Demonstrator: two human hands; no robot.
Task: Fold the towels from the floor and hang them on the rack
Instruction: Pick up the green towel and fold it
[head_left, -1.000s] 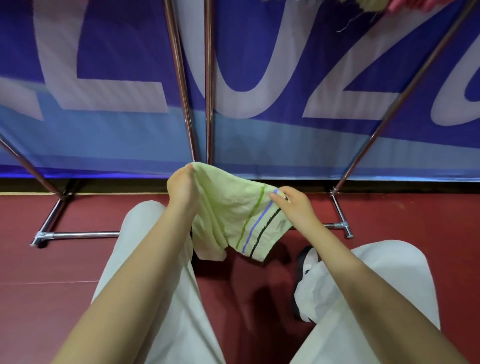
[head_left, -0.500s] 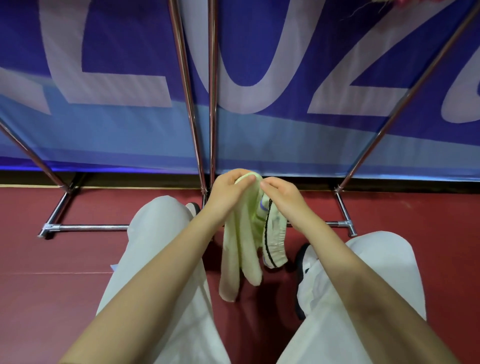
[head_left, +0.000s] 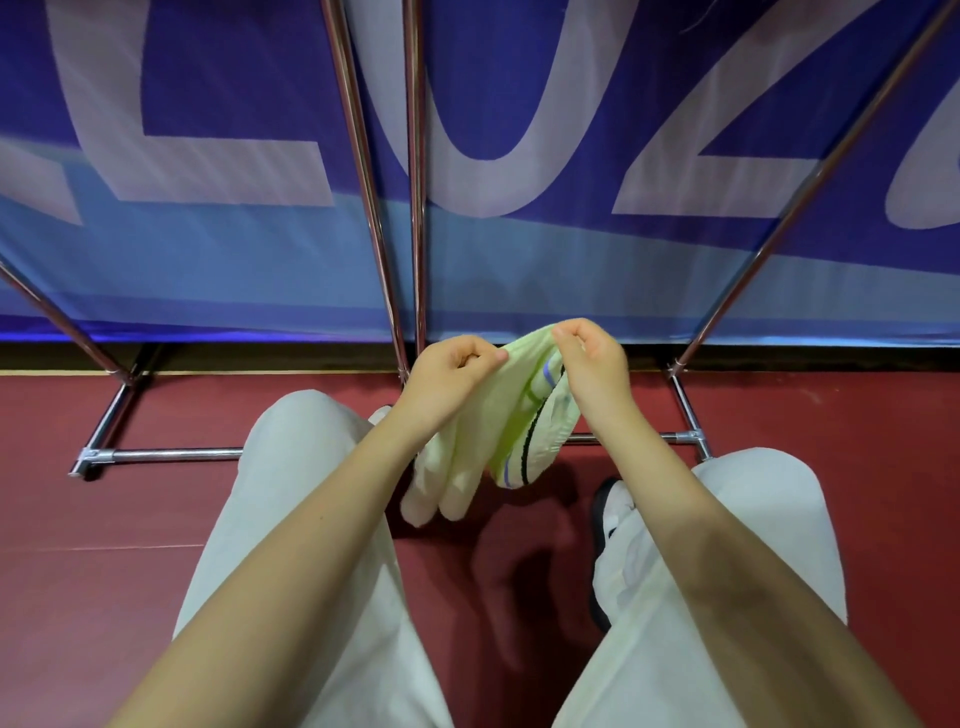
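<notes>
Your left hand (head_left: 451, 376) and right hand (head_left: 592, 364) are up together in front of you, and between them hangs the pale green towel (head_left: 493, 431). Left fingers (head_left: 485, 358) are curled tight, pinching the towel's top edge at its nine o'clock side. Right fingers (head_left: 566, 338) are curled too, nipping the top edge at two o'clock, right beside the other hand. The towel is doubled over and droops from both grips down toward six o'clock, clear of the red floor (head_left: 104, 571), with its green, purple and black stripes showing on the fold nearest your right wrist. It hangs between your knees, in light trousers (head_left: 291, 519), and a dark shoe (head_left: 605, 519) peeks out at four o'clock from the towel. Beyond your hands at twelve o'clock stand the chrome poles of the rack (head_left: 363, 182), its base bar running along the floor at nine o'clock, and behind it a blue banner (head_left: 208, 234) with big pale letters. The towel touches no rack pole that you can see.
</notes>
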